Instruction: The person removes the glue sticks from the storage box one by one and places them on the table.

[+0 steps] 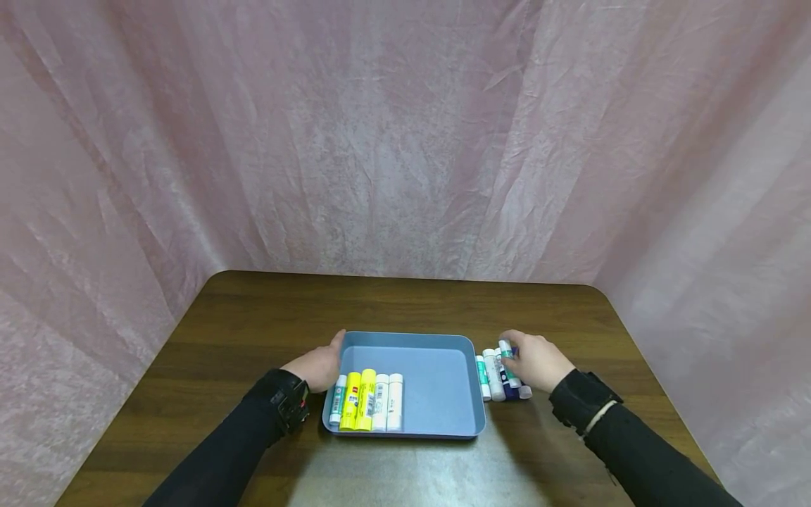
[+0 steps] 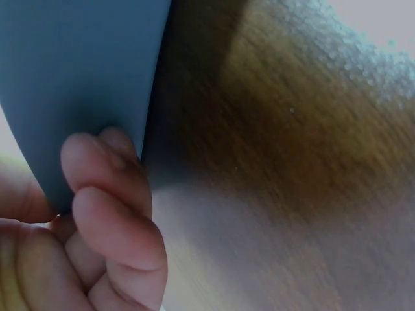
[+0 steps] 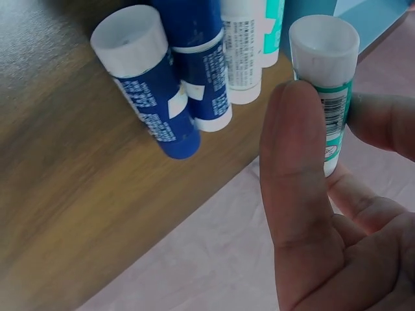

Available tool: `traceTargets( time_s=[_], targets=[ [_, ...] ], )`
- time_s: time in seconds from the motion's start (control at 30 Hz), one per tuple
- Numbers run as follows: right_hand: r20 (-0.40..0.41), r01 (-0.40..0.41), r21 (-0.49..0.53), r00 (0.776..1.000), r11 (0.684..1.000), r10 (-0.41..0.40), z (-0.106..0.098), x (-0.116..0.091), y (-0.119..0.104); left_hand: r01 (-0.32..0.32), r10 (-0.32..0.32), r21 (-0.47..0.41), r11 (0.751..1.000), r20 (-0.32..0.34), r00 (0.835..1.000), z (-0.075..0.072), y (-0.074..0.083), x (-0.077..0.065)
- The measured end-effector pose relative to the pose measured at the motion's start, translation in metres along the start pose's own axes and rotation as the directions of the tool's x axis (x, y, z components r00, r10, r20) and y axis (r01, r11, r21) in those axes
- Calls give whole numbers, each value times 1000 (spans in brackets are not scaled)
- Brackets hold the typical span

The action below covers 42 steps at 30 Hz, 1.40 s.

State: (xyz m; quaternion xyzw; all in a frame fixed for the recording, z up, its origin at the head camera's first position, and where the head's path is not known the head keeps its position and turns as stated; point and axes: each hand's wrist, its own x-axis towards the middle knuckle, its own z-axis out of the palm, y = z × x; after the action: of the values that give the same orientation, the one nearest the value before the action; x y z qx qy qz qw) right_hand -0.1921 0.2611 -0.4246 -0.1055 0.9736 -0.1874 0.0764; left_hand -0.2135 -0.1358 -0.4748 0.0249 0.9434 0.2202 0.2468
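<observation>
My left hand (image 1: 322,366) grips the left side of a blue-grey tray (image 1: 443,387), its fingers bent against the outer wall in the left wrist view. Inside that tray, at the left, lie a green-and-white glue stick (image 1: 338,400), two yellow ones (image 1: 366,401) and two white ones (image 1: 394,405) in a row. Right of the tray, my right hand (image 1: 538,360) pinches a white-capped green-and-white glue stick (image 3: 336,103) between thumb and fingers. Close by it lie two blue glue sticks (image 3: 159,103), a white one (image 3: 242,55) and another green-and-white one (image 3: 272,32).
Tray and glue sticks are on a brown wooden table (image 1: 405,303) with rounded far corners. A pink curtain (image 1: 405,141) hangs behind the table and along its sides.
</observation>
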Motion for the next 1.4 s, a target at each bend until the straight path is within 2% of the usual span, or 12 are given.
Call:
traceTargets(
  time_s=[0.43,0.67,1.13,1.4],
  targets=[
    [-13,-18,-11,1000,1000,18,0,2,14,4,-4,-17,1000,-4,1000,0,0,-1],
    [-11,-32,10,999,999,32,0,2,19,-12,12,20,1000,-6,1000,0,1,-1],
    [6,-49,19,999,999,49,0,1,26,-10,10,-12,1000,-5,1000,-1,2,-3],
    [16,-73,-21,997,997,74,-2,4,31,-6,6,-10,1000,6,1000,0,2,-2]
  ],
)
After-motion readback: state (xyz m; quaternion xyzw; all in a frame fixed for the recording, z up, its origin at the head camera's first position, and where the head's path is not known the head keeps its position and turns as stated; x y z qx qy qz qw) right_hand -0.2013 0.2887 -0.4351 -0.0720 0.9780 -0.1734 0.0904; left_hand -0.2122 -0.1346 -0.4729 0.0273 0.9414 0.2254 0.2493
